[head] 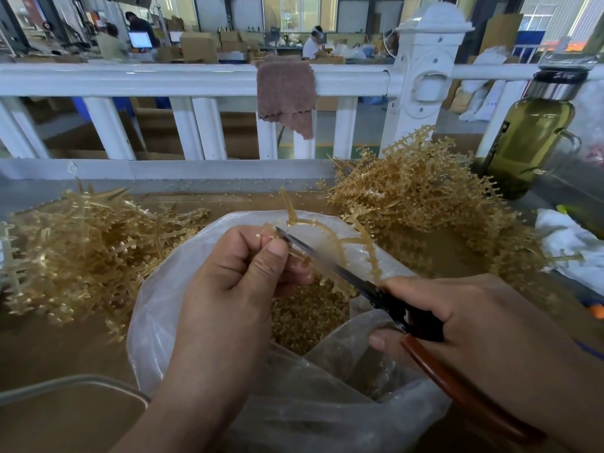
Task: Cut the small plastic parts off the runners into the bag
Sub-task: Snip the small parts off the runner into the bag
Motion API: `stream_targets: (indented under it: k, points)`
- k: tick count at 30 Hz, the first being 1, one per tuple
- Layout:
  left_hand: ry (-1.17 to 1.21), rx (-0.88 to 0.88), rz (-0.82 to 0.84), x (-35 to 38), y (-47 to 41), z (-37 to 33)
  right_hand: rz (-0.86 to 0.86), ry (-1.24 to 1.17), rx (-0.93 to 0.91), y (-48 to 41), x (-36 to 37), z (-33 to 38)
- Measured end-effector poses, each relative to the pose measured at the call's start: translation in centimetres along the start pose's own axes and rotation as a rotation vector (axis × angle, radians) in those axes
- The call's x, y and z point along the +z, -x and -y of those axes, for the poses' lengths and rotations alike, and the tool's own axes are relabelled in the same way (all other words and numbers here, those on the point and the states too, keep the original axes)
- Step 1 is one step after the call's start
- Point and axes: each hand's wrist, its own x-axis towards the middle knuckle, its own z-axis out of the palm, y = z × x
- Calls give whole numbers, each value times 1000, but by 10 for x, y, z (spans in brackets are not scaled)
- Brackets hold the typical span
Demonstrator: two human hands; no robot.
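Item one: the left hand (242, 266), fingers curled, thumb and forefinger pinching one end of an amber runner (327, 228) that we held over the mouth of the bag (157, 315).

Item two: the right hand (457, 318), closed round the reddish-brown handles of the scissors (385, 299). The dark blades reached up and left to the pinched end of the runner, their tip just beside the left fingertips. The blades were blurred, so we could not tell how far apart they stood.

Item three: the bag, clear plastic, open in front of us on the brown table (49, 354), with a heap of small amber parts (304, 315) in its bottom.

Item four: two piles of runners on the table, a left pile (85, 243) and a right pile (418, 197), one on either side of the bag.

Item five: a bottle (529, 142) of greenish liquid to the far right.

Item six: a brown cloth (286, 93) draped over the white railing (130, 78) beyond the table.
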Motion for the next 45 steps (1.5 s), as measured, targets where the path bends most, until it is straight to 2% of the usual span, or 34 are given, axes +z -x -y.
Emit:
stream_targets:
  k: [14,24,31,45]
  points:
    - [79,-14,-13,2,0,-5,70,-84,2,-2,3,-2]
    - [-78,31,-51,-5,0,-1,45,-44,-33,-1,5,-4]
    - [50,60,-52,-2,-2,-4,61,-76,-4,-2,4,-4]
    - [-3,42,-79,0,-1,-4,58,-115,-33,-4,8,-4]
